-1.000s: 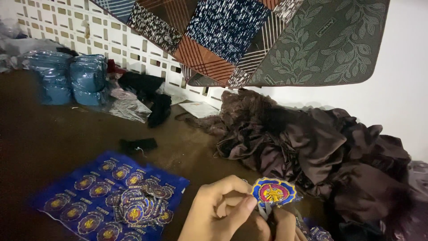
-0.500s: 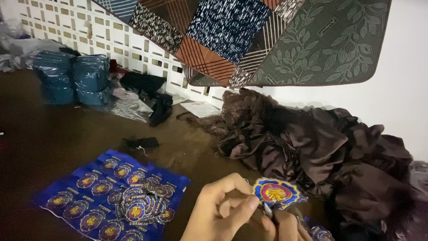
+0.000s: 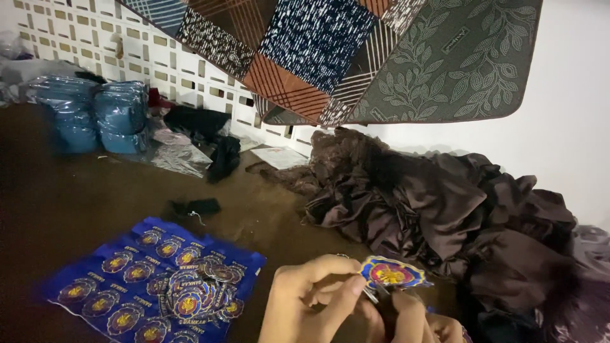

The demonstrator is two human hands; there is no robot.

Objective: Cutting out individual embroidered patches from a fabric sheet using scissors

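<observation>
My left hand [image 3: 311, 302] pinches a round blue embroidered badge [image 3: 389, 274] with a red and yellow middle, low in the head view. My right hand [image 3: 416, 321] is close under the badge with its fingers curled around something thin and metallic, mostly hidden. To the left on the brown floor lies a blue cloth sheet [image 3: 121, 267] covered with several of the same badges, and a small heap of cut-out badges [image 3: 194, 295] rests on it.
A big pile of dark brown fabric [image 3: 445, 209] lies to the right. Blue wrapped bundles [image 3: 95, 114] stand at the back left by a white lattice wall [image 3: 82, 38]. Patterned mats [image 3: 356, 57] hang above. A small black scrap [image 3: 197, 206] and black cloth [image 3: 203, 127] lie beyond the sheet.
My hands and the badge stay in nearly the same place; the view has shifted slightly, and my fingers adjust around the badge.
</observation>
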